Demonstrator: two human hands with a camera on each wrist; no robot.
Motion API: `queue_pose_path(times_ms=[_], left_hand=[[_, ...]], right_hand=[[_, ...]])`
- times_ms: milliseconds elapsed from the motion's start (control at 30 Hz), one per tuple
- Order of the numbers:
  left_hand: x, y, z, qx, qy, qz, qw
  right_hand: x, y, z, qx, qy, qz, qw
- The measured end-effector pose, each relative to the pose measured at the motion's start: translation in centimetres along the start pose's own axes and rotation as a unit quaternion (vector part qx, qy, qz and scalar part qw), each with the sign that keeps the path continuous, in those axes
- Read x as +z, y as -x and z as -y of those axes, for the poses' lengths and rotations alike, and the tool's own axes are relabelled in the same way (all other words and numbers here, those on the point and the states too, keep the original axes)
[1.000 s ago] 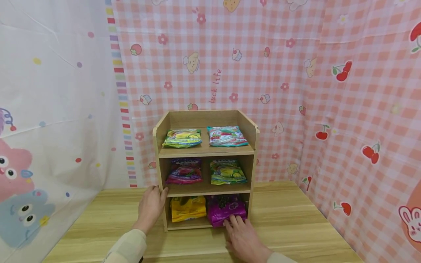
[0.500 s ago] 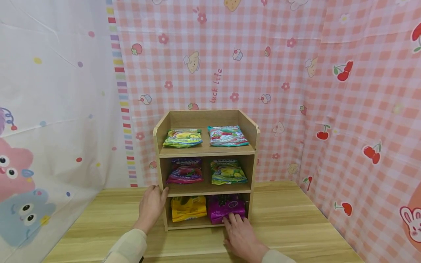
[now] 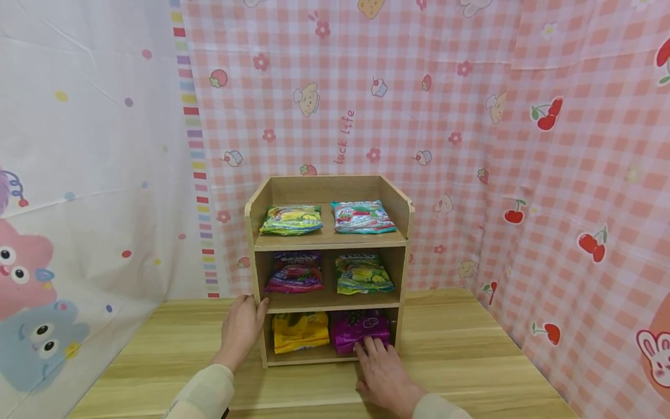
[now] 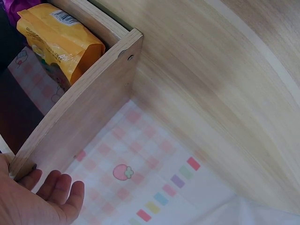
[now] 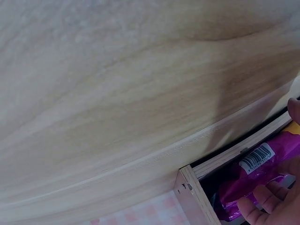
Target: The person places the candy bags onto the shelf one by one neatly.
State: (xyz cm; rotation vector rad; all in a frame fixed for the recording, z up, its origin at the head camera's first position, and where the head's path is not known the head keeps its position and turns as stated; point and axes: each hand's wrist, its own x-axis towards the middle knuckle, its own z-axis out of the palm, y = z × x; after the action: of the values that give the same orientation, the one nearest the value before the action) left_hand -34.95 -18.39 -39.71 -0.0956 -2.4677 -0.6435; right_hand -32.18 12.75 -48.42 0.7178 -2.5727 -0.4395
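Note:
A small three-tier wooden shelf [image 3: 327, 242] stands on the table. My left hand [image 3: 242, 327] holds its left side panel [image 4: 79, 101], with the thumb at the front edge and the fingers along the outer face. My right hand [image 3: 386, 372] touches the front of a purple candy bag [image 3: 361, 333] in the bottom right space, its fingers laid against the wrapper. The right wrist view shows these fingertips [image 5: 267, 199] on the purple bag beside its barcode. Left of it on the bottom tier lies a yellow candy bag [image 3: 300, 333].
On the top tier lie a yellow-green bag [image 3: 291, 220] and a teal-and-white bag [image 3: 363, 217]. The middle tier holds a dark purple-pink bag [image 3: 295, 272] and a green-yellow bag [image 3: 363, 274]. Behind the wooden table [image 3: 471, 361] hang a pink checked cloth [image 3: 408, 122] and a white cloth [image 3: 115, 174].
The purple bag has slid back into the bottom right space, where its front earlier stuck out over the tier's edge. My right hand has stayed against it. The left hand has kept its hold.

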Motion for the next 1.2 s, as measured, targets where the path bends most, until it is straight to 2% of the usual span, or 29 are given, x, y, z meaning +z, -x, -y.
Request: queue_pose_path(times_ms=[267, 567, 933, 1200], left_hand=[[0.1, -0.05, 0.1, -0.003, 0.002, 0.005, 1.0], [0.1, -0.08, 0.11, -0.002, 0.003, 0.002, 1.0], [0.03, -0.01, 0.09, -0.003, 0.002, 0.005, 1.0], [0.03, 0.0, 0.03, -0.007, 0.002, 0.009, 0.9999]], right_hand=[[-0.12, -0.16, -0.17, 0.009, -0.012, 0.026, 0.9995], [0.02, -0.47, -0.28, 0.022, -0.046, 0.029, 0.9983], [-0.52, -0.69, -0.14, 0.026, -0.054, 0.046, 0.9971], [-0.47, -0.56, -0.1, 0.029, -0.061, 0.042, 0.9968]])
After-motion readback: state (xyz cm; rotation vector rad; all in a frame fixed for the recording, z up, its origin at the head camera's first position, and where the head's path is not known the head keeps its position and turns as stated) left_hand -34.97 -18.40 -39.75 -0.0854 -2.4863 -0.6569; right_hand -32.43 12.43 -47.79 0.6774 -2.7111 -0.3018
